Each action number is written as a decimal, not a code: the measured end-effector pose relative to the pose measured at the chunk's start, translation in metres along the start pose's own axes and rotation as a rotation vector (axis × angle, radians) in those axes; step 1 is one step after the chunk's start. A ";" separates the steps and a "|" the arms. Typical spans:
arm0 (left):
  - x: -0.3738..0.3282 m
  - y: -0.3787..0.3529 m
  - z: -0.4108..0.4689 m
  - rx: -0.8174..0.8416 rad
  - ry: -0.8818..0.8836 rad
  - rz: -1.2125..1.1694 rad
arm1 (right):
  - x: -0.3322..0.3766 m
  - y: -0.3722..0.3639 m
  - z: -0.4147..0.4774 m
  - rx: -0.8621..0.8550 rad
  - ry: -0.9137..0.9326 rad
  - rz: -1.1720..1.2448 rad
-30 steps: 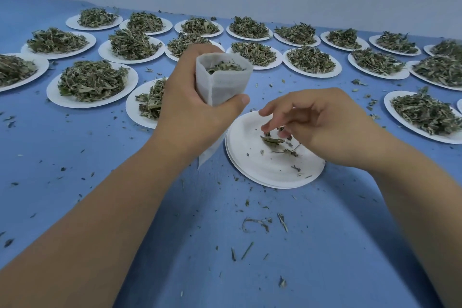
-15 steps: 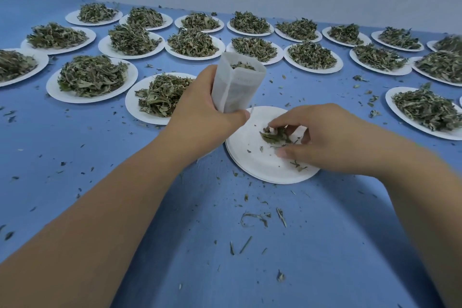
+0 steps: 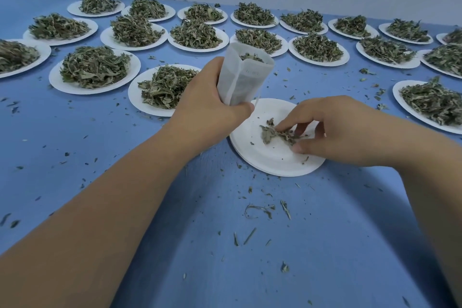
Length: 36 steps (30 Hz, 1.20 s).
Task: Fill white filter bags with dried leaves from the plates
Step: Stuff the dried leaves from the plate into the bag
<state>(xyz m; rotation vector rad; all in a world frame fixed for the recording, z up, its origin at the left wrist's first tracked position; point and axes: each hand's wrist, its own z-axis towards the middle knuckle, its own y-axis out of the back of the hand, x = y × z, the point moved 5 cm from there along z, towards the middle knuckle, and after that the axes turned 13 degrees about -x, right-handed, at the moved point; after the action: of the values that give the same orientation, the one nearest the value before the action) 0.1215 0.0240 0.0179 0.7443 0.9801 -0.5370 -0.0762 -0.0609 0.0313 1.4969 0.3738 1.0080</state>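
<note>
My left hand (image 3: 207, 110) grips a white filter bag (image 3: 243, 75) upright, its mouth open and dried leaves showing inside near the top. Just right of it lies a nearly bare white plate (image 3: 265, 157) on the blue table. My right hand (image 3: 332, 130) is over that plate, its fingertips and thumb pinching a small clump of dried leaves (image 3: 275, 134) against the plate. The bag's lower end is hidden by my left hand.
Many white plates heaped with dried leaves fill the far half of the blue table (image 3: 125, 162); the nearest full plate (image 3: 162, 87) sits just left of my left hand, another (image 3: 432, 104) at the right. Leaf crumbs are scattered on the table. A grey wall stands behind.
My left hand has lowered the bag and shifted it right, beside the plate. My right hand has gathered the scattered leaves on the plate into a clump between its fingers.
</note>
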 end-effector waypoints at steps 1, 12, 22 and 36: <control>0.000 0.000 0.000 0.000 -0.004 0.004 | 0.001 0.000 0.001 -0.015 -0.008 0.017; -0.001 0.001 0.001 -0.028 -0.025 0.009 | 0.017 0.003 0.007 -0.371 0.066 0.127; -0.003 0.001 0.000 -0.046 -0.049 0.016 | 0.026 -0.019 0.005 -0.163 0.095 0.072; -0.008 0.002 -0.002 -0.067 -0.093 0.066 | 0.026 0.013 0.002 -0.432 -0.010 0.221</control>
<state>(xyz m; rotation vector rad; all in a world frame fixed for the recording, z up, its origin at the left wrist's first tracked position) 0.1183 0.0280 0.0248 0.6837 0.8799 -0.4750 -0.0637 -0.0462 0.0529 1.1648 -0.0221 1.1689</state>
